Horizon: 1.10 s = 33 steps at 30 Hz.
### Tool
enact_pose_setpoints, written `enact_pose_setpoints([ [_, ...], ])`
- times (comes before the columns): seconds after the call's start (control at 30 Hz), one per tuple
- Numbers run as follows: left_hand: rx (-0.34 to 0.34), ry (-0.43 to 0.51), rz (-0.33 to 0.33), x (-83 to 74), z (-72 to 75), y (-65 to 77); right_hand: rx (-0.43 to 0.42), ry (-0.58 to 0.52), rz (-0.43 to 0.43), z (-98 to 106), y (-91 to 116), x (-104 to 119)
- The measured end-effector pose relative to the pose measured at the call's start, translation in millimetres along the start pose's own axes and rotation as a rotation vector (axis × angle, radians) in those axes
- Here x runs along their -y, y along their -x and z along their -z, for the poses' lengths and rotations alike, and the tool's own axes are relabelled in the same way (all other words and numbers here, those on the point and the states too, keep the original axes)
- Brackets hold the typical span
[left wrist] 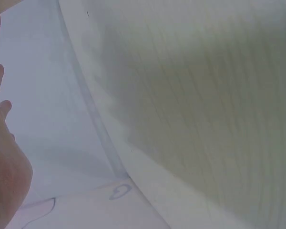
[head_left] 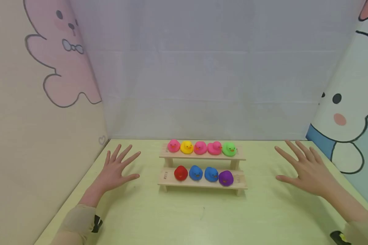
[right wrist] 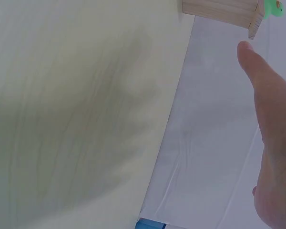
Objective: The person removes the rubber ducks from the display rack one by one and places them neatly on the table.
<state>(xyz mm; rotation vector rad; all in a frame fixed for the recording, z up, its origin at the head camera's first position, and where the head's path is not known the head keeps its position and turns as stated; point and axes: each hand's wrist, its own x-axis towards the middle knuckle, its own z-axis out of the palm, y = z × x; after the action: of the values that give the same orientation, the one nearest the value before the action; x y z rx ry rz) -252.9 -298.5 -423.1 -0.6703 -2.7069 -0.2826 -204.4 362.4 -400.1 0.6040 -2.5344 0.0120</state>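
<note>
Both hands are spread with straight fingers and hold nothing. My left hand (head_left: 115,170) hovers over the table left of a two-step wooden rack (head_left: 202,183); my right hand (head_left: 308,172) hovers to the rack's right. On the upper step sit a pink duck (head_left: 173,146), a yellow duck (head_left: 187,147), two more pink ducks and a green duck (head_left: 229,149) at the right end. Along the lower step stand a red duck (head_left: 181,173), two blue ducks (head_left: 196,173) and a purple duck (head_left: 226,178). In the right wrist view, the thumb appears near the rack's end.
The pale wood-grain table (head_left: 184,217) runs back to a whitish cloth wall (head_left: 202,85). A side panel with a pink cartoon animal (head_left: 64,61) stands at left, and one with a white cartoon animal (head_left: 343,102) at right. Hand shadows fall on the table.
</note>
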Motion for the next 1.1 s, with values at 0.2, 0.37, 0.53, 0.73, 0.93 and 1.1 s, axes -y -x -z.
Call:
enact_pose_setpoints([
  [0.2,-0.027,0.003,-0.024,0.7,-3.1,-0.6,-0.02,-0.007,0.02,2.2,-17.9,5.5],
  [0.37,-0.029,0.013,-0.032,-0.4,-5.9,-2.5,-0.03,-0.018,0.035,2.1,-26.8,7.5],
  [0.53,-0.024,0.043,-0.021,-3.6,-2.2,-6.2,-0.038,-0.051,0.041,6.4,-36.1,7.8],
  [0.73,-0.018,0.092,-0.015,-7.1,-2.1,-9.3,-0.047,-0.085,0.047,14.4,-50.2,12.0],
  [0.93,-0.002,0.167,0.014,-17.4,-4.3,-9.5,-0.044,-0.12,0.065,19.0,-66.5,24.2],
  [1.1,0.022,0.272,0.044,-27.5,-7.7,-9.6,-0.072,-0.179,0.112,18.9,-79.5,36.9],
])
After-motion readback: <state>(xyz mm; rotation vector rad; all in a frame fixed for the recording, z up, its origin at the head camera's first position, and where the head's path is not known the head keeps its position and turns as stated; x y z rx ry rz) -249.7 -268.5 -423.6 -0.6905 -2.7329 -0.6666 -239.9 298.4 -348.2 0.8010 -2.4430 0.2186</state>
